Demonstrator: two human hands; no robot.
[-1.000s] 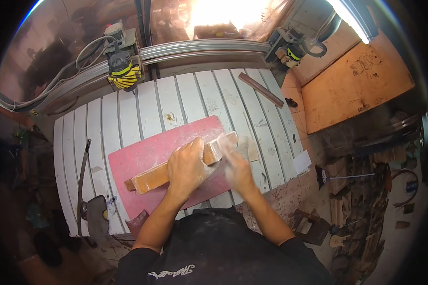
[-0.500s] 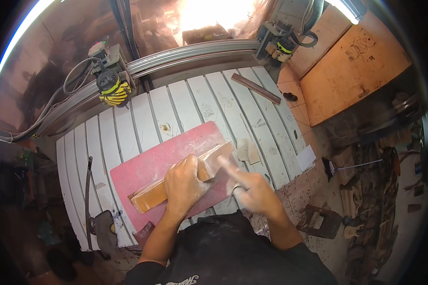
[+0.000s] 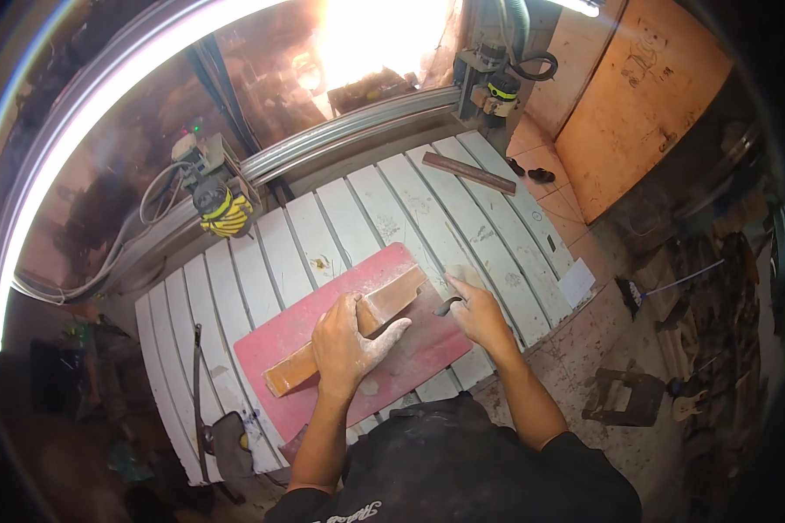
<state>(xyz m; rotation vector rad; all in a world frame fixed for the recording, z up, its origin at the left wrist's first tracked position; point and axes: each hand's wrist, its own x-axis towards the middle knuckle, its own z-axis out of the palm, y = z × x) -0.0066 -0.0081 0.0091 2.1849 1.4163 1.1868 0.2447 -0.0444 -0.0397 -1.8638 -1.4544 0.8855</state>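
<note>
Since the earlier frame, the right hand (image 3: 481, 319) has come off the far end of the wooden block (image 3: 292, 370) and now hovers just to the right of it. Left fingers stay folded over the block, which lies aslant on the pink mat (image 3: 277, 338): one end shows to the left of those fingers, the other runs out beyond them toward the right hand.

This looks like smoothing by hand. To do it well, I'd bear down through the left palm so the wood can't creep on the mat, keep the left thumb (it points toward the worked end) out of the stroke's path, and draw the right hand along the length with even pressure, easing off at the end so the edge doesn't round over.

As for pose, the left fingers are together, clamped over the wood, with the thumb spread well apart on the near side. The right index finger reaches forward, while thumb and curled fingers appear to pinch a dark curved piece (image 3: 447, 306), perhaps folded abrasive. Both forearms come up from below, elbows bent, converging toward the block.
</note>
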